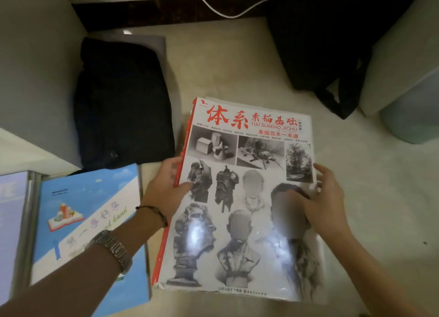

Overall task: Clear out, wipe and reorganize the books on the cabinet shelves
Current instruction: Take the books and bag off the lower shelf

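Note:
A stack of large drawing books [237, 245] lies on the pale floor, topped by a white cover with red Chinese title and grey sketches of busts. My left hand [166, 186] grips the stack's left red-spined edge, thumb on the cover and fingers underneath. My right hand [325, 202] holds the right edge, thumb on top of the cover and fingers at the side. To the left lies a blue book [78, 209] showing sky and handwriting, partly under my left forearm.
A purple-covered book [9, 221] sits at the far left edge. A folded black cloth or bag [123, 107] lies behind the blue book. Another black bag [327, 38] sits at top right beside a pale blue bin [411, 112]. A white cable [228, 13] runs along the dark baseboard.

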A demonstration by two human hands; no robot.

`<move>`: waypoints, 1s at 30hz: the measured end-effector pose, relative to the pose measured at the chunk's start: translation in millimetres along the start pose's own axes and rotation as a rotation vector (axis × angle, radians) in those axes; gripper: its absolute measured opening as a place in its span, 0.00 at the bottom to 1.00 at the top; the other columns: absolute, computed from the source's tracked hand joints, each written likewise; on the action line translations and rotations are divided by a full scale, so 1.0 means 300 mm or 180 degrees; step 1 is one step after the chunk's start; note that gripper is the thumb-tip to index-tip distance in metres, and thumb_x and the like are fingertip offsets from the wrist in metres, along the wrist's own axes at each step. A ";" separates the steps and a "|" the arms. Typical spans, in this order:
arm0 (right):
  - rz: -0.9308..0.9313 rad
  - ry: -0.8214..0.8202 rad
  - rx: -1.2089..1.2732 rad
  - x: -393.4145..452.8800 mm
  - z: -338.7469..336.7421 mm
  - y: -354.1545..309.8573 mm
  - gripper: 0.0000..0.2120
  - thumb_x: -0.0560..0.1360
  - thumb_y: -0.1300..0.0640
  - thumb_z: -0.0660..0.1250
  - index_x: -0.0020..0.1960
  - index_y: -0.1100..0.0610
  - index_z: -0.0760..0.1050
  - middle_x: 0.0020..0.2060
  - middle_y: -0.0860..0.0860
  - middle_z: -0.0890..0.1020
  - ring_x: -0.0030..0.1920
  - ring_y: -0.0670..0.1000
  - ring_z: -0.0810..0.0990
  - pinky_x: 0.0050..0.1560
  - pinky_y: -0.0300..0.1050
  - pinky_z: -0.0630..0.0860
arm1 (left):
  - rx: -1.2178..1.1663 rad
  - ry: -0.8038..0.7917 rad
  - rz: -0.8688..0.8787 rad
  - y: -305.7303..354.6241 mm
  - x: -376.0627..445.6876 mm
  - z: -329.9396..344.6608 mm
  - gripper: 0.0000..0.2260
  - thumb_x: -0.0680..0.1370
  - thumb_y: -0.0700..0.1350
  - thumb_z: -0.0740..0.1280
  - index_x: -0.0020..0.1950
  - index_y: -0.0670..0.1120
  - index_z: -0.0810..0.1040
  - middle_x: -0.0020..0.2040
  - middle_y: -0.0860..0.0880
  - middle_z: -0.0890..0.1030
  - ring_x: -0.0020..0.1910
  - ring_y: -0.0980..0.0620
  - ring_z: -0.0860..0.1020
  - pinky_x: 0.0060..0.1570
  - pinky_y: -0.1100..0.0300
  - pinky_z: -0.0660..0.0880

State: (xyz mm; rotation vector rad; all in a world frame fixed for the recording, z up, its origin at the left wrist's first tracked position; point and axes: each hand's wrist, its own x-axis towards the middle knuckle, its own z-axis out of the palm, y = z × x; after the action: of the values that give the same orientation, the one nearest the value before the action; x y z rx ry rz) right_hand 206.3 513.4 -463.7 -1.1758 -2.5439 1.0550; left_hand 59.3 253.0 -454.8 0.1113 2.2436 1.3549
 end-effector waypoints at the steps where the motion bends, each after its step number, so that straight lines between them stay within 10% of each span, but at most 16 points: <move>1: -0.0149 0.0133 -0.0348 -0.007 0.001 0.004 0.32 0.72 0.57 0.73 0.72 0.51 0.62 0.66 0.58 0.67 0.65 0.61 0.66 0.62 0.58 0.69 | 0.0139 -0.0024 0.0096 0.005 -0.010 0.005 0.19 0.72 0.43 0.70 0.60 0.58 0.72 0.53 0.57 0.80 0.53 0.55 0.78 0.58 0.49 0.75; 6: -0.0207 -0.0176 -0.0467 -0.065 0.012 -0.002 0.32 0.72 0.69 0.64 0.73 0.54 0.61 0.69 0.60 0.63 0.66 0.58 0.62 0.64 0.52 0.64 | 0.0390 0.0130 0.0161 0.031 -0.055 -0.018 0.18 0.76 0.36 0.66 0.64 0.49 0.73 0.54 0.56 0.74 0.52 0.56 0.72 0.52 0.65 0.67; 10: -0.0198 -0.0434 -0.0125 -0.146 0.027 0.004 0.38 0.68 0.63 0.75 0.72 0.51 0.61 0.72 0.52 0.57 0.67 0.51 0.61 0.61 0.41 0.62 | 0.0423 -0.0040 0.0043 0.016 -0.090 -0.053 0.16 0.76 0.36 0.65 0.58 0.53 0.71 0.49 0.60 0.76 0.50 0.55 0.76 0.46 0.72 0.68; 16: -0.0081 -0.0431 0.0242 -0.142 0.049 0.016 0.36 0.70 0.65 0.73 0.73 0.53 0.62 0.74 0.50 0.53 0.66 0.46 0.60 0.51 0.21 0.61 | 0.0730 -0.0194 0.0029 0.005 -0.119 -0.040 0.24 0.76 0.37 0.66 0.71 0.49 0.66 0.68 0.50 0.72 0.67 0.48 0.70 0.65 0.57 0.65; 21: 0.0012 -0.0477 0.0260 -0.109 0.049 0.035 0.39 0.69 0.65 0.74 0.74 0.52 0.60 0.76 0.52 0.50 0.74 0.55 0.57 0.65 0.42 0.64 | 0.0562 -0.0213 0.0090 0.028 -0.092 -0.012 0.24 0.76 0.36 0.65 0.71 0.48 0.66 0.65 0.50 0.74 0.64 0.51 0.71 0.62 0.60 0.66; 30: 0.0016 -0.0415 0.0114 -0.078 0.037 0.034 0.40 0.66 0.65 0.76 0.73 0.53 0.62 0.74 0.54 0.54 0.70 0.57 0.61 0.65 0.45 0.65 | 0.0378 -0.0267 0.0061 -0.009 -0.036 0.006 0.26 0.75 0.37 0.67 0.71 0.49 0.65 0.69 0.48 0.70 0.68 0.47 0.69 0.68 0.45 0.67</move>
State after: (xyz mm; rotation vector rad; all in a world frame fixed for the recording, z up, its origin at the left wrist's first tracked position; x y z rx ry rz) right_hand 224.0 495.1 -475.1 -1.1407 -2.6075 1.2111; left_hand 70.0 249.7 -453.6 0.2274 2.2567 1.2038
